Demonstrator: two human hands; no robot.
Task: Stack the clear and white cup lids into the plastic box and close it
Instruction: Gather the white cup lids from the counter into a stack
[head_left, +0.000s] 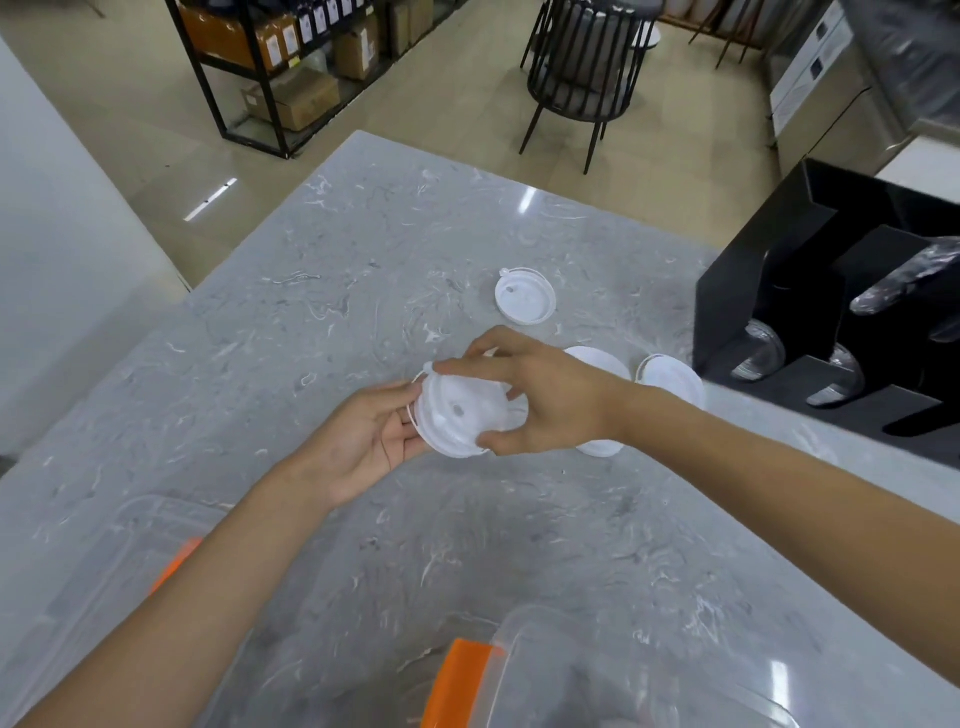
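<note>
My left hand (363, 441) and my right hand (545, 400) both grip a small stack of white cup lids (457, 415) above the middle of the grey marble table (363, 270). One white lid (524, 296) lies alone farther back. Another white lid (672, 379) lies at the right, and one more lid (600, 361) shows partly behind my right hand. The clear plastic box (597, 670) with an orange latch (457, 680) sits at the near edge. Its clear lid (98, 571), also with an orange clip, lies at the near left.
A black cup-and-lid organiser (810, 291) stands at the table's right edge, holding clear dome lids (758, 358) and wrapped cup stacks. Beyond the table are a black shelf (270, 62) with cardboard boxes and a black wire-frame chair (582, 62).
</note>
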